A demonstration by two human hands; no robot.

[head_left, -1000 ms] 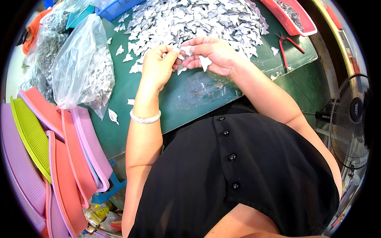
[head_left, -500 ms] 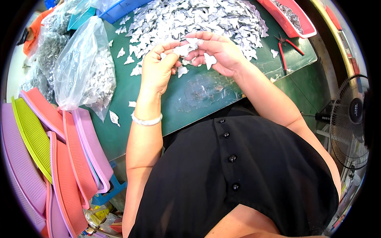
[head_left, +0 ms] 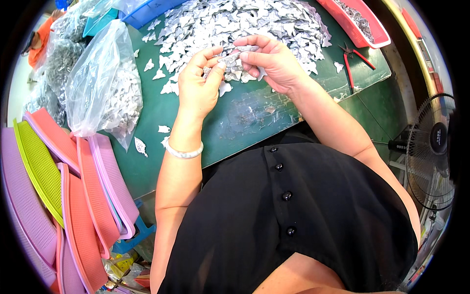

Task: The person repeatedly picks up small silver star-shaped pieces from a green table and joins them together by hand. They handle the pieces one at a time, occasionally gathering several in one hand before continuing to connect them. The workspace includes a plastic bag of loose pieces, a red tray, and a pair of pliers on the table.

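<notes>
My left hand (head_left: pixel 197 83) and my right hand (head_left: pixel 272 61) meet above a green table (head_left: pixel 254 117), both pinching a small stack of flat silver metal pieces (head_left: pixel 234 55) held between the fingertips. Just beyond the hands lies a big heap of the same silver pieces (head_left: pixel 235 22). A few loose pieces (head_left: pixel 164 130) lie scattered on the green surface near my left wrist, which wears a white bead bracelet (head_left: pixel 183 152).
A clear plastic bag of silver pieces (head_left: pixel 105 85) stands at the left. Pink, orange and green mesh trays (head_left: pixel 73 186) are stacked at the lower left. A red tray (head_left: pixel 360 22) and red-handled pliers (head_left: pixel 352 61) lie at the right; a fan (head_left: pixel 433 147) stands beyond the table edge.
Both hands have lifted slightly off the table and drawn together, and the silver pieces are now gathered into a stack between the fingertips.
</notes>
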